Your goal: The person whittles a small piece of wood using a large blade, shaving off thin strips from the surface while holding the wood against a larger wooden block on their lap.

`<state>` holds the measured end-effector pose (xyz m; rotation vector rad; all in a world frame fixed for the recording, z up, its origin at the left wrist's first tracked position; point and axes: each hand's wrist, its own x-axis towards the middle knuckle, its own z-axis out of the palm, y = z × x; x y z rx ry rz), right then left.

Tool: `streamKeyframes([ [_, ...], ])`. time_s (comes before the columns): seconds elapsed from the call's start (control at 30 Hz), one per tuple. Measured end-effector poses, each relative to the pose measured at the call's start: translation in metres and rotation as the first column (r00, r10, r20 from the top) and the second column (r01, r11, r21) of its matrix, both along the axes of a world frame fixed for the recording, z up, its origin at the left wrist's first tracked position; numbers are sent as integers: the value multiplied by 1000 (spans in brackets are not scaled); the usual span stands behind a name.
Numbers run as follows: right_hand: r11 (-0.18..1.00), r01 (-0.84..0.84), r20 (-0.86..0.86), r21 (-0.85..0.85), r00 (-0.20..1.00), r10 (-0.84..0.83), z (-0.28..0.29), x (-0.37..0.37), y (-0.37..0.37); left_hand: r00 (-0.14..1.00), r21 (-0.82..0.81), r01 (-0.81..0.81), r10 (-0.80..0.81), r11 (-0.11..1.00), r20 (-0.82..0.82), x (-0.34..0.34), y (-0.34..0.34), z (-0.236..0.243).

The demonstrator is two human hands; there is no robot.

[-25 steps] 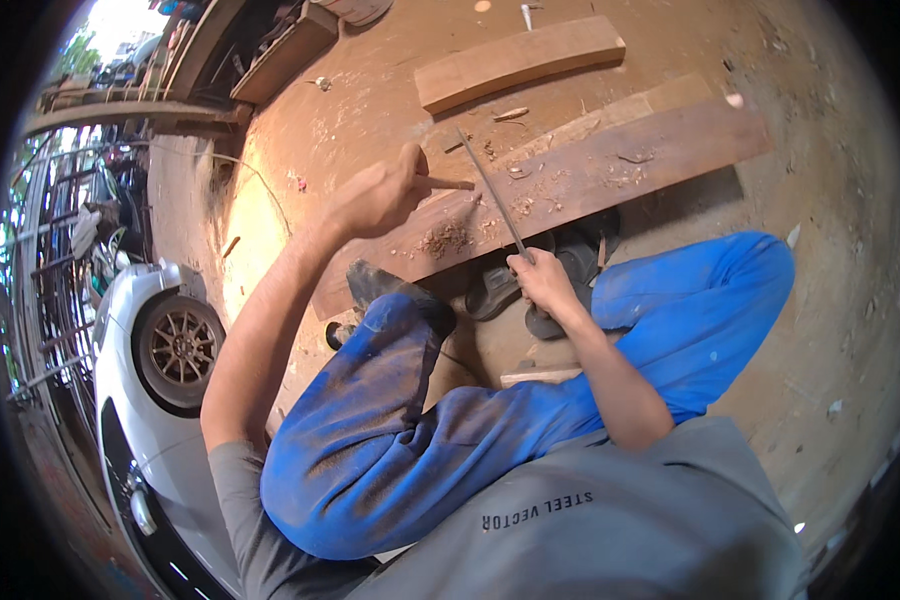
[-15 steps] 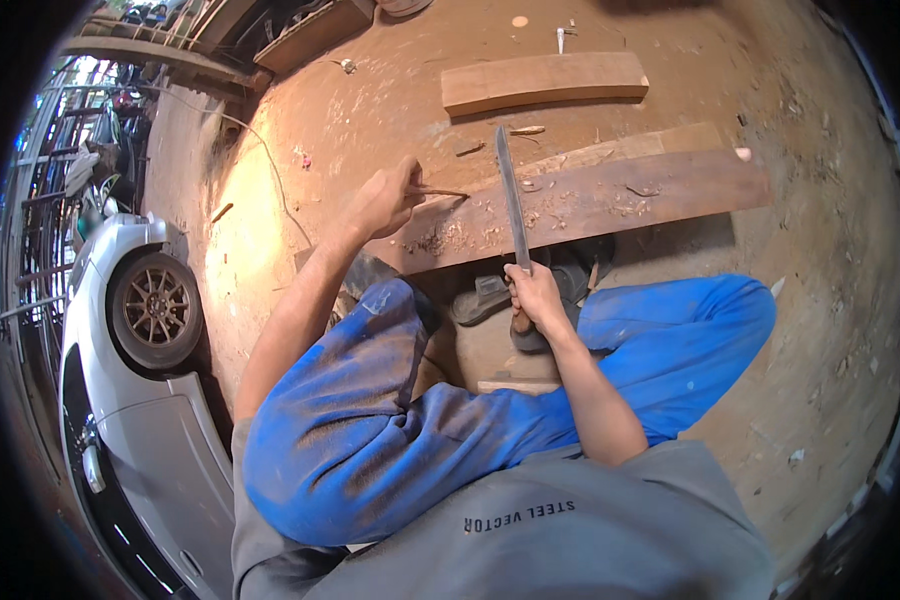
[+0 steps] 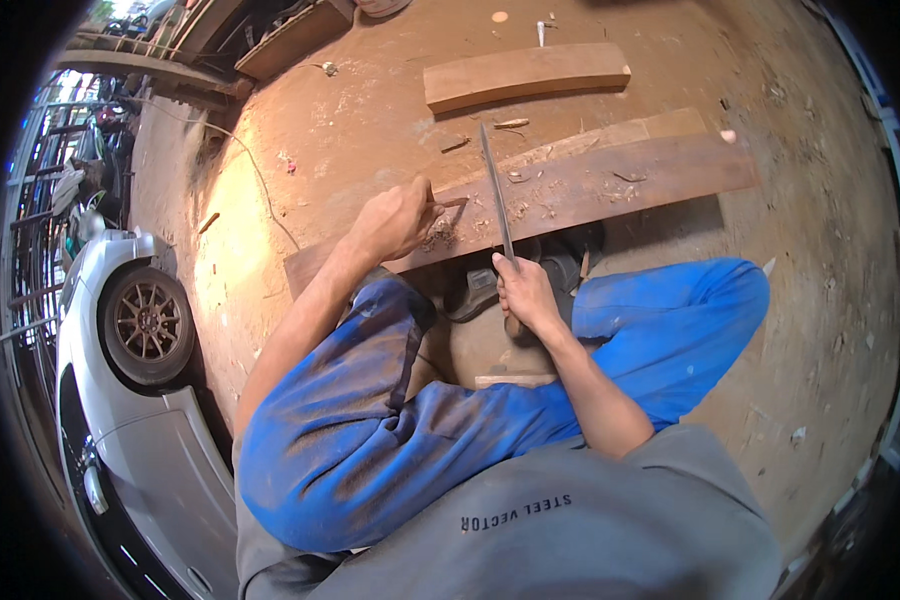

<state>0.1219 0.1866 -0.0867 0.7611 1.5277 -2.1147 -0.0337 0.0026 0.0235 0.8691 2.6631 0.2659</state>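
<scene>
A slim brown wooden stick (image 3: 454, 202) is pinched in my left hand (image 3: 395, 220), its free end pointing right over the plank. My right hand (image 3: 526, 294) is closed round the handle of a machete (image 3: 496, 190). Its long blade points away from me, crossing above the plank, tip slightly left. Whether the blade touches the wood I cannot tell. The reddish-brown plank (image 3: 660, 180) lies across in front of my legs, scattered with wood shavings (image 3: 438, 238), thickest beside my left hand.
Beyond the plank lies a thick wooden block (image 3: 527, 77), with small wood scraps (image 3: 511, 123) nearer me. Sandals (image 3: 470, 293) sit under the plank's near edge. A silver car (image 3: 135, 430) stands at my left. A thin cable (image 3: 255, 160) runs over the dirt floor (image 3: 800, 330).
My left hand has come down and a little right, closer to the plank, with the stick showing shorter. The machete blade has turned and now looks narrower. The view has shifted slightly.
</scene>
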Motion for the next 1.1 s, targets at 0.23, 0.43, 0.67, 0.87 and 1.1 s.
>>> streamKeyframes([
  [0.23, 951, -100, -213, 292, 963, 166, 12, 10, -6, 999, 44, 5, -3, 999, -32, 9, 3, -6],
  [0.43, 965, -76, -294, 252, 944, 151, 14, 7, -13, 997, 59, -2, 6, 998, -80, 15, 0, -10],
  [0.67, 990, 138, -538, -38, 832, -136, 70, 3, -2, 999, 134, -27, 32, 991, -30, 19, -10, -20],
  [0.87, 985, 106, -493, 139, 870, -24, 19, 16, -16, 997, 223, -51, 38, 974, 62, 15, -9, -21],
  [1.1, 960, 155, -517, 233, 856, -12, 54, -1, -19, 994, 211, -105, 95, 972, 55, 20, -15, -28],
])
